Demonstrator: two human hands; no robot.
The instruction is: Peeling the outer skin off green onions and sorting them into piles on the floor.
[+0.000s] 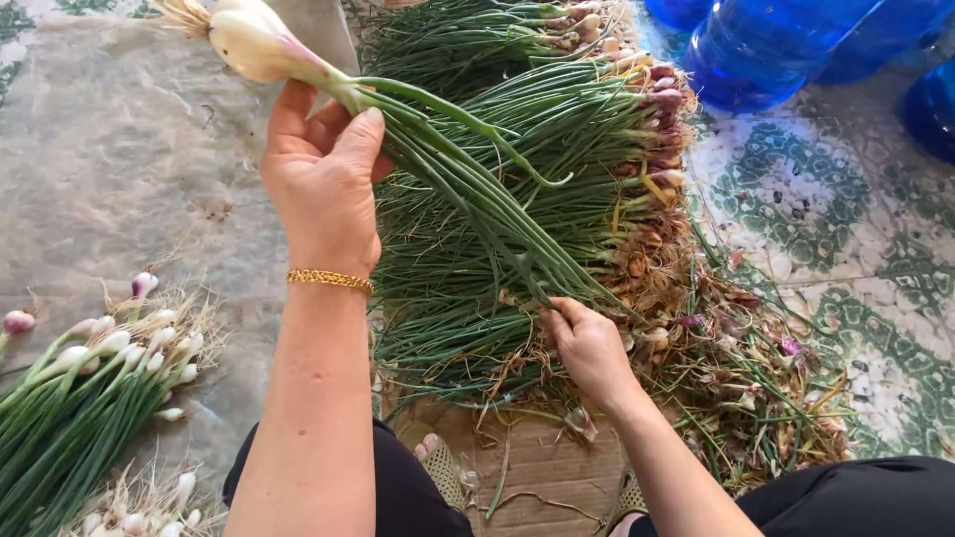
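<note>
The left hand [320, 184] is raised at the far left, its fingers [355, 139] closed around the neck of a spring onion [261, 45] just below the pale, pink-tinged bulb – roots pointing up and left. The green leaves of that onion slant down to the right, where the right hand [589, 348] pinches their tips between thumb and fingers. A gold bracelet [330, 280] circles the left wrist.

Beneath both hands lies a broad pile of uncleaned onions [557, 169], leaves to the left, reddish bulbs to the right, with a litter of peeled skins and roots [736, 368] near its right side. At the near left lies a bundle of cleaned onions [90, 383], white bulbs pointing far – on a grey sheet [119, 169]. Blue plastic bottles [766, 45] stand far right on the patterned tiled floor [856, 239]. Cardboard [537, 467] shows between the person's knees
</note>
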